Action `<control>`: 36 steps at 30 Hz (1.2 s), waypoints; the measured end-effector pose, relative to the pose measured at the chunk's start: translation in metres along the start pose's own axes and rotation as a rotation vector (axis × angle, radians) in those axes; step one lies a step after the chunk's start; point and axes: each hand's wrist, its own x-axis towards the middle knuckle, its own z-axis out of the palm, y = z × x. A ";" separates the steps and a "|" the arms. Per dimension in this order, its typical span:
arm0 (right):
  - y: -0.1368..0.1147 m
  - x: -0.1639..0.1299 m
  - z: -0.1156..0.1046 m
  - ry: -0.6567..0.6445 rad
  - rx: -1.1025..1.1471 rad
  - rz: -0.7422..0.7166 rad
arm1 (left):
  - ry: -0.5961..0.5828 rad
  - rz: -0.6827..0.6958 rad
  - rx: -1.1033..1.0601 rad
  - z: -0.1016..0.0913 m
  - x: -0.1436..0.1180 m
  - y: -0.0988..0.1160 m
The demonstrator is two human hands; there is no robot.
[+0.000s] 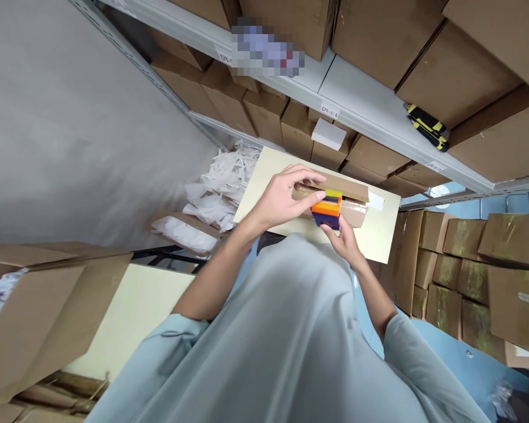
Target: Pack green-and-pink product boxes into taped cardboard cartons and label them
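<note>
Hands are loading the box: left hand [282,200] is gripping the cardboard box [335,202] flap, right hand [346,241] is pinching the coloured block stack [328,210], which probably needs seating squarely inside.

We've got bare table [381,238] right of the small carton [350,202]; crumpled paper [223,182] crowds the left, shelf boxes [300,129] wall off behind.

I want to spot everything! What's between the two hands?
In the head view, a stack of coloured blocks, yellow, orange and purple, sits between the left hand and right hand, against a small cardboard box.
</note>
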 end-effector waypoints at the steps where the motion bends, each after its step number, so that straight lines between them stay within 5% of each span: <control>1: 0.000 -0.001 -0.004 -0.008 -0.039 -0.014 | -0.036 0.001 -0.010 -0.002 0.002 0.003; 13: -0.009 -0.006 -0.038 -0.064 -0.398 -0.253 | -0.184 0.022 -0.042 -0.006 0.001 0.011; 21: -0.019 -0.009 -0.048 -0.020 -0.491 -0.496 | -0.003 0.263 0.258 -0.002 -0.027 0.040; 28: -0.044 -0.012 -0.050 0.017 -0.547 -0.614 | 0.138 0.491 0.338 -0.017 -0.039 0.069; 32: -0.053 -0.016 -0.054 -0.101 -0.554 -0.527 | 0.170 0.419 0.286 -0.016 -0.044 0.071; 36: -0.066 -0.020 -0.066 -0.263 -0.590 -0.363 | 0.255 0.169 0.220 -0.016 -0.055 0.060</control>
